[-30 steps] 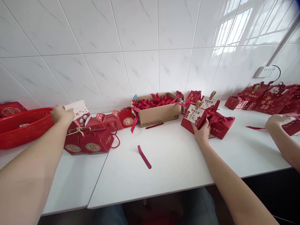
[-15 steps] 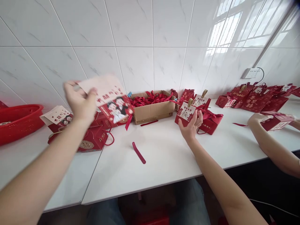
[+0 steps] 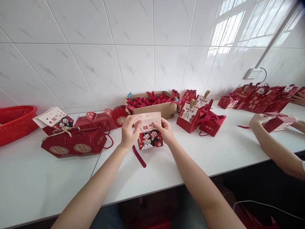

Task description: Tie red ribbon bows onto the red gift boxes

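Between my hands, above the middle of the white table, is a flat pink-and-red card piece (image 3: 151, 139) printed with a cartoon couple. My left hand (image 3: 130, 131) grips its left edge, thumb on the front. At its upper right edge, my right hand (image 3: 166, 129) pinches it with the thumb in front. A dark red strap (image 3: 139, 156) with small holes at its ends lies on the table just below and left of the card. Behind the card stands a cardboard box (image 3: 154, 109) full of red ribbons (image 3: 154, 98).
Red gift boxes (image 3: 78, 141) stand at left, beside a red plastic basket (image 3: 17, 124). More red boxes (image 3: 188, 117) are right of the carton. At far right, another person's hands (image 3: 260, 120) hold a red box (image 3: 280, 122). Red bags (image 3: 256, 98) line the wall.
My left hand has brought the printed card from the upper left to the middle. My right hand has left the red box at right and now holds the card too.
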The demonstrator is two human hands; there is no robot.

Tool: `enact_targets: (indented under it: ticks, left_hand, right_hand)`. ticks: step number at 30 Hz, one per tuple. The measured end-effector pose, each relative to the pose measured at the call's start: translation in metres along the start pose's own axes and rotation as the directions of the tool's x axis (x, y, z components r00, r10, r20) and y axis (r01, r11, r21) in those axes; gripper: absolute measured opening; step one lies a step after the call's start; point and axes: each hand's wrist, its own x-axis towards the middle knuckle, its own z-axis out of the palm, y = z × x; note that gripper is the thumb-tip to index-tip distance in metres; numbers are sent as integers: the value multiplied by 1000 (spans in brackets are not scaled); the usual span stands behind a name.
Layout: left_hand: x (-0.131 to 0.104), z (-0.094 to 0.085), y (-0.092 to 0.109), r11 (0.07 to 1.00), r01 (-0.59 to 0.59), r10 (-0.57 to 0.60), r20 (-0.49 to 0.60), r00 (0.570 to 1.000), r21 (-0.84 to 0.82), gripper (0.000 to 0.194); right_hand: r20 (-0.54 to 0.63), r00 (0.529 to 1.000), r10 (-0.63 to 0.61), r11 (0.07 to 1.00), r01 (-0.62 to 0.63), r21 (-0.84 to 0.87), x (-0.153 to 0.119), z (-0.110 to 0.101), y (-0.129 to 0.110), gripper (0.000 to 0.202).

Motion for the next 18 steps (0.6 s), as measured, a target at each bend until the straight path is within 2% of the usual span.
enact_targets:
  ticks: [3, 9, 12, 15, 18]
  left_hand:
    - [-5, -2, -2, 988, -75, 68, 53, 996, 132, 20]
    - [-14, -5, -15, 981, 47, -56, 41, 998, 188, 17]
    - [-16, -8, -19, 981, 106, -125, 106, 987, 164, 20]
    - [-15, -10, -17, 979, 134, -158, 154, 975, 151, 21]
    - [-13, -11, -12, 979, 118, -146, 169, 975, 164, 21]
  right_hand:
    - [-2, 1000, -8, 1000, 8, 2, -5, 0, 3, 31]
    - [3, 995, -101, 991, 101, -91, -7, 5, 3, 29]
    - [45, 999, -15, 1000, 15, -2, -9, 8, 3, 37]
    - [17, 999, 42, 997, -43, 57, -10, 9, 0, 49]
    - [31, 998, 45, 999, -45, -16, -10, 8, -3, 48]
